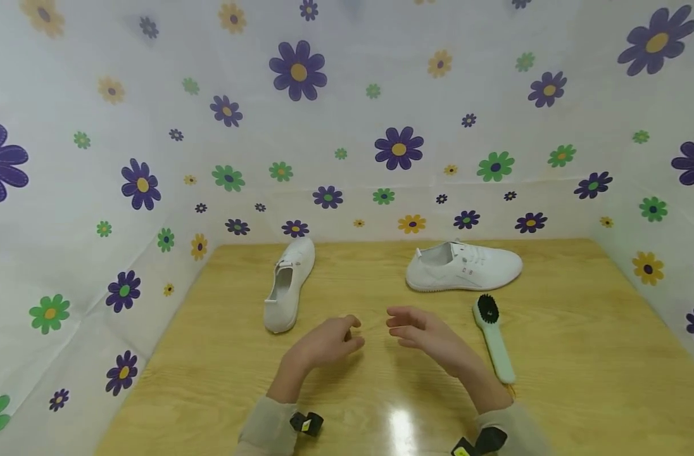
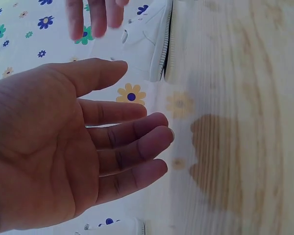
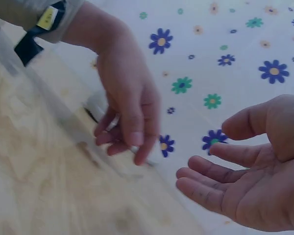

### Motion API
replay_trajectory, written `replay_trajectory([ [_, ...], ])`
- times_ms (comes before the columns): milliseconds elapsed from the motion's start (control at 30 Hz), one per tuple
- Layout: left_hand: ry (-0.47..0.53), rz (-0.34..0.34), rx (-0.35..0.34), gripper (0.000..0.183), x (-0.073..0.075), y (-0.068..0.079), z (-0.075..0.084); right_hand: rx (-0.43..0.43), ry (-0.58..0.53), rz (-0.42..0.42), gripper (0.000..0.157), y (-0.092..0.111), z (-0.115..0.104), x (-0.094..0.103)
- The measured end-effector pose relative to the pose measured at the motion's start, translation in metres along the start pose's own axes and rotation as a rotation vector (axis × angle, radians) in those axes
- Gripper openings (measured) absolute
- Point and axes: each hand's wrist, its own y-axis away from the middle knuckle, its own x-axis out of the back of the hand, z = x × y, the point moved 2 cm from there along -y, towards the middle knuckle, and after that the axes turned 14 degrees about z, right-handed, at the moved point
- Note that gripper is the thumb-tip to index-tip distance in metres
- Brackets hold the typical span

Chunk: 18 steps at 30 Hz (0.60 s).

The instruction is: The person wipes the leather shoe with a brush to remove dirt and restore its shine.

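Note:
In the head view my left hand (image 1: 324, 344) hovers over the middle of the table, palm inward, its fingers loosely bent around nothing. Facing it, my right hand (image 1: 432, 339) is also bare, with relaxed fingers. A white lace-up shoe (image 1: 290, 285) stands beyond the left hand, its toe toward the back wall. The other white shoe (image 1: 466, 266) is on its sole at the back right, toe to the right. Just right of the right hand lies a pale green brush (image 1: 497, 345) with black bristles facing up. Both wrist views show the relaxed, spread fingers holding nothing.
The wooden table (image 1: 598, 354) carries the shoes and brush. A white sheet (image 1: 347, 114) printed with purple, green and yellow flowers hangs along the back and both sides. Each wrist wears a black camera strap, the left one (image 1: 307, 424) near the table's front.

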Motion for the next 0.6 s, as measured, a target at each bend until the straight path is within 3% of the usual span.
replay_trajectory([
  [233,0.019,0.024,0.004,0.043,-0.003,-0.001,-0.002,0.024,0.204,-0.056,0.035,0.006,-0.003,0.024],
  [400,0.041,0.069,0.011,0.054,-0.004,-0.007,-0.002,0.037,0.323,-0.109,0.035,0.009,-0.004,0.036],
  [600,0.105,0.108,0.014,0.064,-0.009,-0.020,-0.003,0.030,0.388,-0.099,0.040,0.014,-0.007,0.050],
])
